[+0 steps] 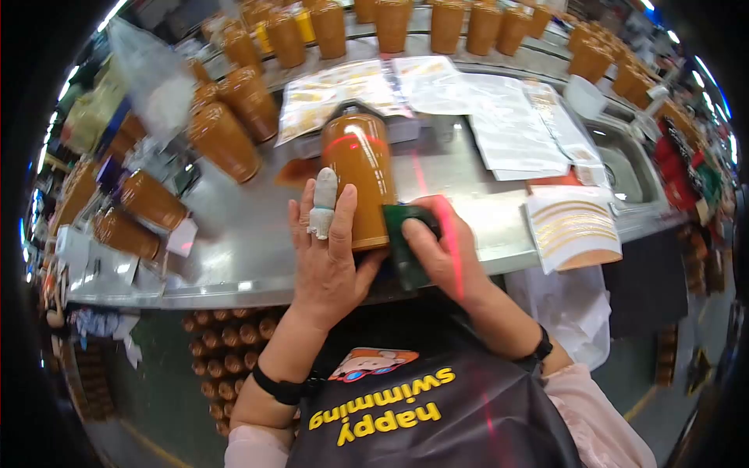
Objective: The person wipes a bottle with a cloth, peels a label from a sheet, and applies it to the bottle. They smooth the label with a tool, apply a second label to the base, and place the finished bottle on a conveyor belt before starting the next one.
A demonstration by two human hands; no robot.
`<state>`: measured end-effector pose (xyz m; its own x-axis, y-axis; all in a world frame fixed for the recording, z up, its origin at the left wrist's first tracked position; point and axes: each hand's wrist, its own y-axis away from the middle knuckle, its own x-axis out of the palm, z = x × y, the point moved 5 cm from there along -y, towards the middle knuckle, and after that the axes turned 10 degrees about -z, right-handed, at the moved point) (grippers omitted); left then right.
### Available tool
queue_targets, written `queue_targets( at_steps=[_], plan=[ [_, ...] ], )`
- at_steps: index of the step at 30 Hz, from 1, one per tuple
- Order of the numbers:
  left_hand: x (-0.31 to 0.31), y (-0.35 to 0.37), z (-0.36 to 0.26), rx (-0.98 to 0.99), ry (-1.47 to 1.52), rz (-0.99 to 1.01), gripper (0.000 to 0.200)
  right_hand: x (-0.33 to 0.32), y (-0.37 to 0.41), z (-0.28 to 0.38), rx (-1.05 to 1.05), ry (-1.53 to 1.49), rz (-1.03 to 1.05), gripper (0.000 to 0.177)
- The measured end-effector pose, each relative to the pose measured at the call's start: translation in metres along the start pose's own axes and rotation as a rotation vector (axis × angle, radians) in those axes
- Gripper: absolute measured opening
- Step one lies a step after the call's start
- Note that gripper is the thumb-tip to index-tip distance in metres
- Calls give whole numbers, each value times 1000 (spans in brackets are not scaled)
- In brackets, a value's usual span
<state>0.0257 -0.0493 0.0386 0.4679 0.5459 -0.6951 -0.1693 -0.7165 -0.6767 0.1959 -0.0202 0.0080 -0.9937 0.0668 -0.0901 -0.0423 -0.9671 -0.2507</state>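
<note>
A glossy amber-brown bottle (360,179) lies on its side on the steel bench, its neck end in a dark cradle (355,107) and its base toward me. My left hand (324,253) rests against the bottle's left side near the base, fingers stretched out and slightly spread. A pale finger cot (324,199) covers one of its fingers. On the other side, my right hand (445,246) is closed on a flat dark-green scraper (404,248) held close to the bottle's lower right side. Red laser light crosses the bottle and my right hand.
Printed decal sheets (335,93) and white papers (515,125) lie behind the bottle. A curved gold-striped sheet (573,226) sits at the right, near a sink (628,168). More brown bottles (224,140) stand at left and along the back conveyor. The bench's front edge (195,299) is near me.
</note>
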Motion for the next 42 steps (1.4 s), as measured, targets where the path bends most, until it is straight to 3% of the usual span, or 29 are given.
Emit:
queue_targets(
  at_steps=[2,4,7,11,13,15,16,18,20,21,24,27,30,33,36,42],
  plan=[
    [10,-8,-7,125,-47,4,80,-2,0,1,-41,5,-1,24],
    [18,12,15,57,90,-46,83,-4,2,3,-61,0,10,24],
    [26,29,30,-261,378,-79,73,-17,-2,-3,17,56,54,22],
    [34,40,37,-345,501,-58,73,-84,-30,1,-118,300,-88,34],
    [36,43,40,-364,515,-53,75,-146,-63,-9,-480,544,-222,39],
    [38,47,44,-392,537,-40,77,-220,-107,-40,-304,865,-306,34],
    [38,51,48,-421,518,-33,80,-260,-125,-59,-374,1044,-327,33],
    [37,53,48,-445,510,-16,83,-312,-143,-67,-258,1403,-234,33],
    [38,51,45,-513,552,1,90,-353,-156,-101,-126,1565,-4,30],
    [38,51,47,-515,545,1,92,-364,-161,-116,-59,1638,114,30],
    [39,56,49,-542,523,2,97,-362,-178,-115,22,1753,200,20],
    [34,58,52,-520,461,38,96,-374,-208,-136,95,1847,271,22],
    [35,60,55,-527,469,40,94,-403,-227,-154,-21,1746,158,23],
    [35,66,57,-521,452,28,93,-399,-228,-132,-93,1634,-16,26],
    [35,69,55,-512,446,25,93,-403,-240,-138,-50,1493,-32,42],
    [34,72,64,-534,415,44,98,-396,-252,-136,23,1493,61,48]
  ],
)
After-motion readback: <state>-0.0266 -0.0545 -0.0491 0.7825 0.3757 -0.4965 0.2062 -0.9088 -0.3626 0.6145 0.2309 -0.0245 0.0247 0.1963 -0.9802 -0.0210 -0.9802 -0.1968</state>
